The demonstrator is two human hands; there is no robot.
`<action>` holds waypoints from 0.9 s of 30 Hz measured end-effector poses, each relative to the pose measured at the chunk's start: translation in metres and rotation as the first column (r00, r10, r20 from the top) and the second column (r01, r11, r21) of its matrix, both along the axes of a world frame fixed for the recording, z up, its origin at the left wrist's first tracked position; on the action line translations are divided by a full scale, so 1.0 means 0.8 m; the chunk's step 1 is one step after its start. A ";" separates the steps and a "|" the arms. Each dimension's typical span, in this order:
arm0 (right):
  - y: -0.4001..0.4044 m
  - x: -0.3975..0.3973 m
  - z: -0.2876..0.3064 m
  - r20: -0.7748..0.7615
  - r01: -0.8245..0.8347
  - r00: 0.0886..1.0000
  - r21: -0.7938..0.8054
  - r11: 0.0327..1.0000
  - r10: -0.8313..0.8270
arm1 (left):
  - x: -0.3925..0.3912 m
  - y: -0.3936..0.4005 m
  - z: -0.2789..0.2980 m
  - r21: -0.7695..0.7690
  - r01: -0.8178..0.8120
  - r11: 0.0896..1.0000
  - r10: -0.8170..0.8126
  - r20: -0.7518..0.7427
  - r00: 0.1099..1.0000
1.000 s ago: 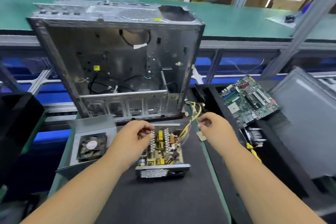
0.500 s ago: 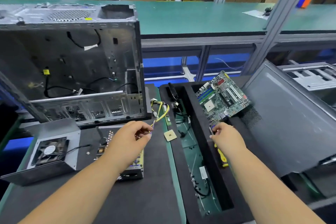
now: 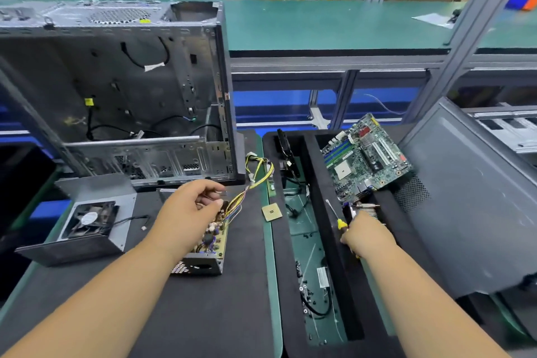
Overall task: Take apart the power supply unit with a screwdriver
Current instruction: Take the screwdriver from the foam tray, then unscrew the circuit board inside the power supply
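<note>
Yellow-handled screwdriver sits gripped in my right hand over the black tray; my left hand pinches wires on the opened power supply unit mid-table. Next, I judge, bring the tip to the board's screws.

Beside the bare grey metal computer case: mustard-yellow circuit board trailing yellow and purple wires, black work mat, green motherboard with blue slots, yellow-handled screwdriver.

No legible text anywhere.
</note>
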State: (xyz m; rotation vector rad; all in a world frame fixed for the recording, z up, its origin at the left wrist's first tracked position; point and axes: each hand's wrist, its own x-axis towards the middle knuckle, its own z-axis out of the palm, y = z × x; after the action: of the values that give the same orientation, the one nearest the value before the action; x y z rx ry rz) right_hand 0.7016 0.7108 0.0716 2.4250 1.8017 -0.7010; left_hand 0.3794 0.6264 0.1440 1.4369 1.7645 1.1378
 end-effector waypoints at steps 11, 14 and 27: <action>-0.032 -0.105 0.084 -0.457 -0.063 0.860 0.347 0.936 0.227 | -0.068 -0.005 -0.027 -0.044 0.079 0.996 -0.090 -0.396 0.914; -0.054 -0.148 0.092 -0.435 -0.160 0.849 0.331 0.930 0.301 | -0.087 -0.002 -0.038 -0.082 0.167 0.983 -0.185 -0.499 0.846; -0.083 -0.237 0.102 -0.210 -0.345 0.880 0.337 0.876 0.427 | -0.098 0.004 -0.069 -0.061 0.460 0.886 -0.392 -0.629 0.672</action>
State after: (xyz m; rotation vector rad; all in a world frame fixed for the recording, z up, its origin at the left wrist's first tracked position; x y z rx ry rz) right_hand 0.5117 0.6442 0.1532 2.0728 2.5746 -0.8144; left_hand 0.3010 0.6296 0.0886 2.3483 1.6189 0.5163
